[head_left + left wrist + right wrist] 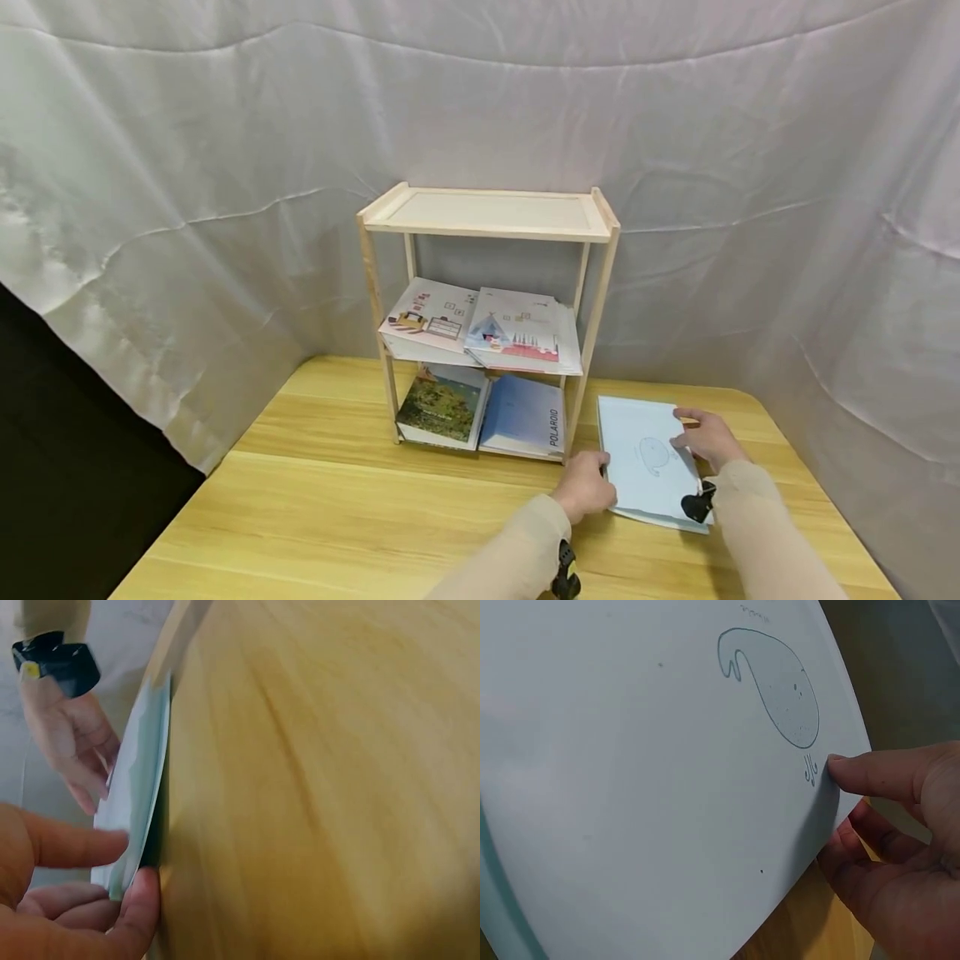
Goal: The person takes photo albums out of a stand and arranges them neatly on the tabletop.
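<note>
- Gripping a pale blue booklet (628, 425) by its left edge was a person's left hand (587, 486).
- The right hand (708, 439) pinched the opposite edge, thumb near a line drawing (654, 455) on the upper face.
- The booklet was at the table's (322, 508) right side, near a wooden shelf (491, 212) holding books (444, 404).

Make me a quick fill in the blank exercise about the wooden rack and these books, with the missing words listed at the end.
1. The word printed on the blue book on the bottom shelf is ____.
2. Of the three shelves of the wooden rack, the book with the tent picture lies on the ____ one.
3. In the head view, the pale blue booklet is to the ____ of the rack.
4. The hand on the booklet's side nearer the rack is the person's ____ hand.

Missing words: POLAROID; middle; right; left.
</note>
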